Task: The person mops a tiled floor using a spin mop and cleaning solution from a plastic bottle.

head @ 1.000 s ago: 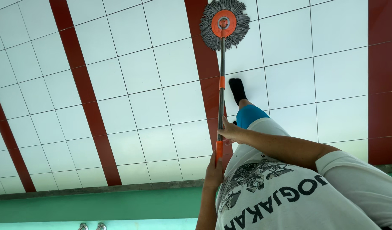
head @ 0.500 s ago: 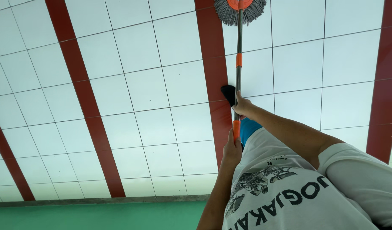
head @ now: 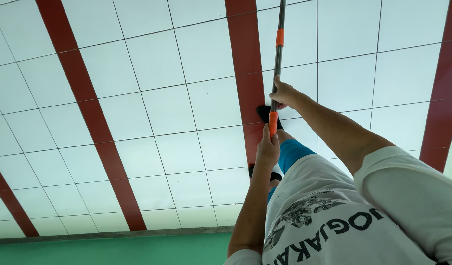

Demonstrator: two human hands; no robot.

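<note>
Orange-banded mop pole (head: 279, 54), both fists closed round it, left hand (head: 268, 148) low, right hand (head: 284, 94) above — I'd keep strokes along the white tiles (head: 152, 113)

There is one view only — a camera worn on the person's head, so nothing is shared with a second angle. It looks steeply down over the person's own chest and arms: the white printed T-shirt (head: 334, 230) fills the lower right corner, very near the lens and reading upside down. Past it the lens faces the white-tiled floor with red stripes (head: 152, 113), which takes up most of the frame and lies well apart from the camera. A green painted band (head: 108, 250) runs along the bottom edge. The grey pole with orange collars (head: 278, 64) leaves the frame at the top — its far end is out of view.
</note>
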